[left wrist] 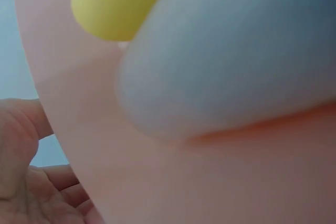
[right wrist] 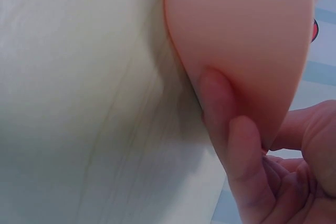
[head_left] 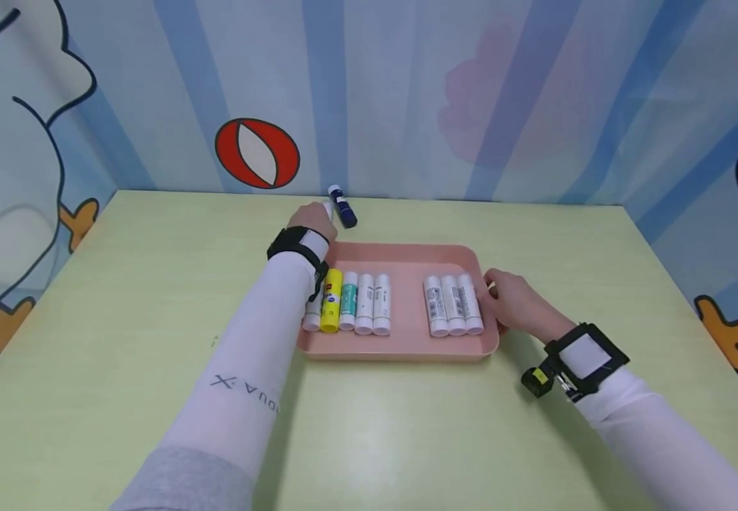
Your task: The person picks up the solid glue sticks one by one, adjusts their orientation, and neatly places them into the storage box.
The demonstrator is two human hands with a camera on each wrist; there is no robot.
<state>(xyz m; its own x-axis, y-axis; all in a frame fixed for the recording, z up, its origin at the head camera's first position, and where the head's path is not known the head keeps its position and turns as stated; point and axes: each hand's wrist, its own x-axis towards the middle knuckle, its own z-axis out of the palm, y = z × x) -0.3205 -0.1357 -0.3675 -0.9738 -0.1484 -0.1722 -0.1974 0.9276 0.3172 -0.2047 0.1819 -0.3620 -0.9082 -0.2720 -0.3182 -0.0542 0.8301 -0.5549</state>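
Observation:
A pink tray [head_left: 407,348] holds several white glue sticks [head_left: 382,305] and a yellow one [head_left: 331,301] in its left part, with three more white glue sticks [head_left: 453,305] at the right. My left hand [head_left: 314,218] is beyond the tray's far left corner, its fingers curled at a white glue stick [head_left: 328,209] that is mostly hidden. Beside it lies a dark blue glue stick [head_left: 343,207] with a white end. My right hand [head_left: 514,304] grips the tray's right side; the right wrist view shows fingers [right wrist: 244,148] against its outer wall.
The tray rests on a pale yellow-green table [head_left: 120,312]. Behind the table's far edge hangs a blue striped backdrop [head_left: 394,92] with cartoon figures and a red ball print. Both wrists carry black straps; a small device [head_left: 538,381] sticks out from the right one.

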